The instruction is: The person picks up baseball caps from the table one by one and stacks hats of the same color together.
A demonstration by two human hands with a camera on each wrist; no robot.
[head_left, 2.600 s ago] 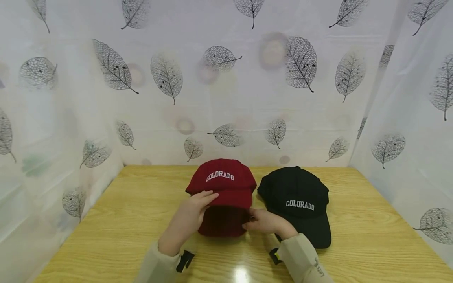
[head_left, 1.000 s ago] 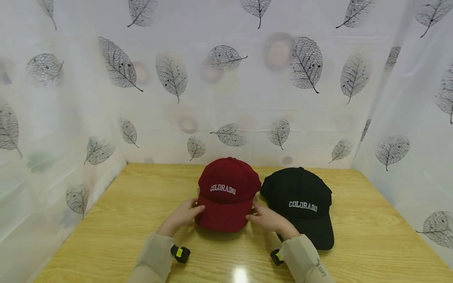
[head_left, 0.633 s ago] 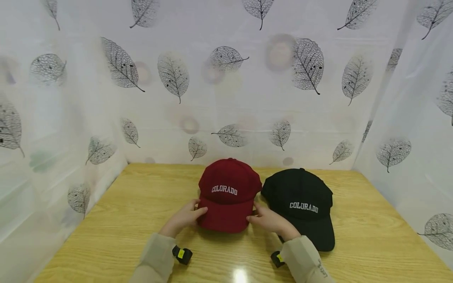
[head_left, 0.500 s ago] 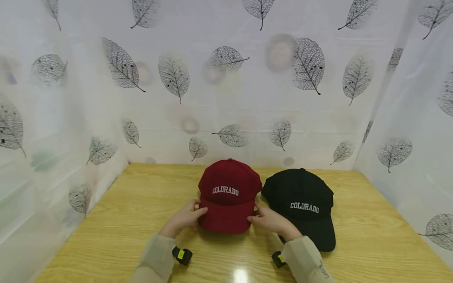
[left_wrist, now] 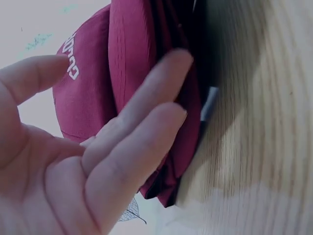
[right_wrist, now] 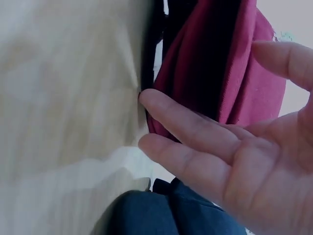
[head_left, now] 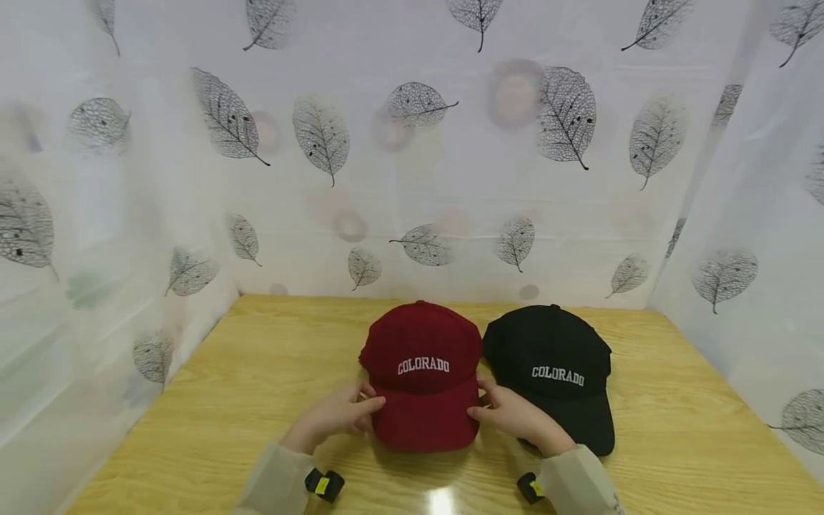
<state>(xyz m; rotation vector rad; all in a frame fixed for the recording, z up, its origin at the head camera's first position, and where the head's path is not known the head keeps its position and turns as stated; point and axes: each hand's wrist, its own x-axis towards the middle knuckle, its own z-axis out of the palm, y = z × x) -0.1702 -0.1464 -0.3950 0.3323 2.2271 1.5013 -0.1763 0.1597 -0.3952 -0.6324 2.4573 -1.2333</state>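
A dark red baseball cap (head_left: 421, 343) with white COLORADO lettering sits on the table, its brim toward me. At the brim's left side, my left hand (head_left: 337, 415) holds the edge, thumb on top and other fingers lower at the side. My right hand (head_left: 518, 416) holds the brim's right edge in the same way. The left wrist view shows fairly straight left fingers (left_wrist: 142, 142) along the red cap's side and under its brim. In the right wrist view, the right fingers (right_wrist: 190, 127) reach low beside the cap, near the tabletop.
A black baseball cap (head_left: 547, 343) with the same lettering lies close to the red cap's right, partly behind my right hand. The wooden table (head_left: 257, 343) is bordered at the back and sides by white curtains (head_left: 450, 179) printed with leaves.
First the red cap was tipped up with its underside showing; then it came down level. Since half a second ago both hands have drawn it toward me. The black cap has stayed put.
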